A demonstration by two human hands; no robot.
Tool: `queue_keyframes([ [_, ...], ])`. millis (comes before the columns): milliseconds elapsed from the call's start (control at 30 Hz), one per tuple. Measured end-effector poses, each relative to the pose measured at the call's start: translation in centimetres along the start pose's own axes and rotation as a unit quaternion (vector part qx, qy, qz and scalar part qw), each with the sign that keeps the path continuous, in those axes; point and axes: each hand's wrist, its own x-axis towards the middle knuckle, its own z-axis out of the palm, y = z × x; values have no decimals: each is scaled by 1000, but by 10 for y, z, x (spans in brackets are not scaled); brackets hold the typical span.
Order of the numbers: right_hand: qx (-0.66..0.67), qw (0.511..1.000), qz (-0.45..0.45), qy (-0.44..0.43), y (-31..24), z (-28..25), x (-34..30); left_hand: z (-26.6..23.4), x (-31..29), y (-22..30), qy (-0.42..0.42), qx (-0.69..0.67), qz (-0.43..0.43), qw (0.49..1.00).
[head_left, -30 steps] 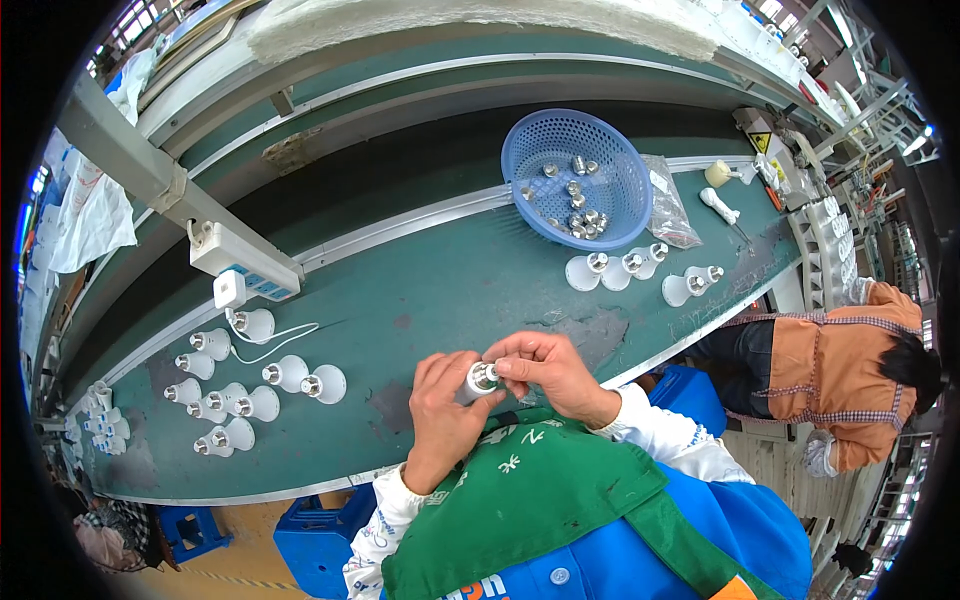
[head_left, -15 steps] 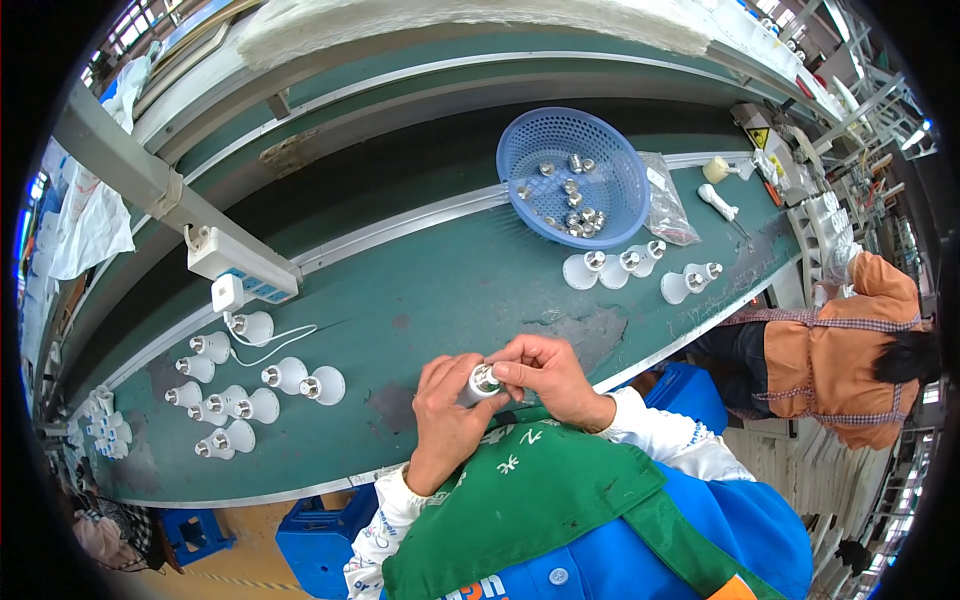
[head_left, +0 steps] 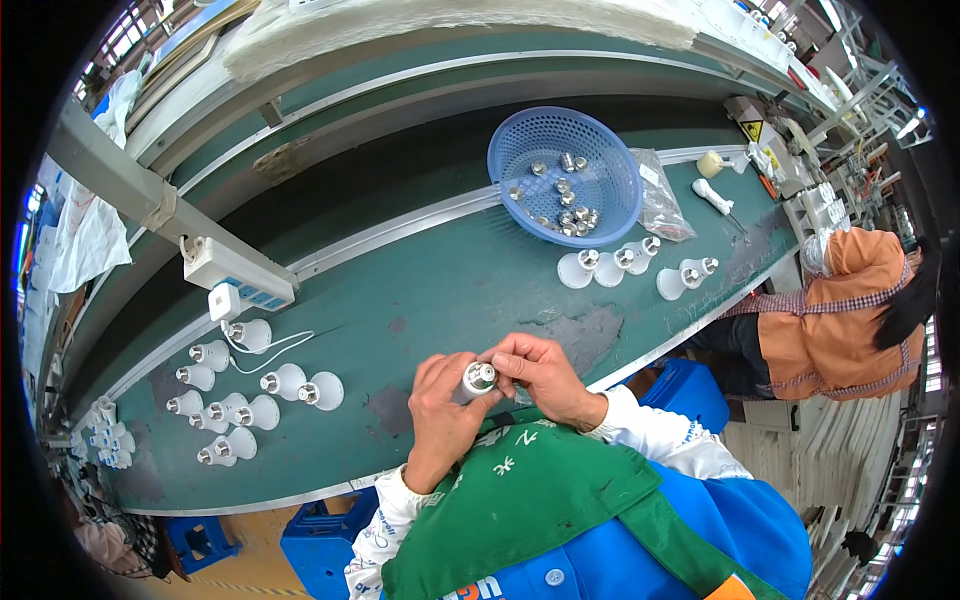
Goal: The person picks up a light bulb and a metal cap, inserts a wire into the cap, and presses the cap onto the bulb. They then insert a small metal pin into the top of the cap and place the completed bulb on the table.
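Note:
Close to the table's near edge, my left hand point(head_left: 440, 408) is wrapped round a white light bulb point(head_left: 480, 378), whose metal screw cap points up. My right hand point(head_left: 548, 377) pinches the cap's right side between thumb and fingers. Most of the bulb's white body is hidden by my left hand. To the left stand several white bulbs with metal caps, among them one bulb point(head_left: 322, 391) at the edge of that group. Farther off on the right is a blue plastic basket point(head_left: 508, 150) with several loose metal caps point(head_left: 568, 198) inside.
Several more bulbs point(head_left: 577, 268) stand in front of the basket. A clear plastic bag point(head_left: 662, 205) and a white-handled screwdriver point(head_left: 714, 196) lie right of it. A power strip point(head_left: 237, 275) with a white cable is at the left. A person in orange point(head_left: 835, 325) works at the right.
My right fingers have shifted off the top of the cap to its right side, so more of the cap shows. The view has moved slightly; the bulb stays in my left hand.

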Motion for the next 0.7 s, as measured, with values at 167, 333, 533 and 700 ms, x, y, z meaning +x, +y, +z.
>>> queue_keyframes([
  [167, 29, 999, 22, 6, -1, -5, 3, 1, 1, -3, -7, 12, -8, 1000],
  [333, -102, 994, -29, -1, -2, -5, 10, 18, 3, -32, -36, -23, -31, 999],
  [533, -437, 863, -210, 143, -2, -45, 49, 33, 6, -60, -36, -5, -58, 998],
  [700, -556, 765, -250, 208, -9, -91, 86, 14, -16, -80, -20, -12, -159, 987],
])
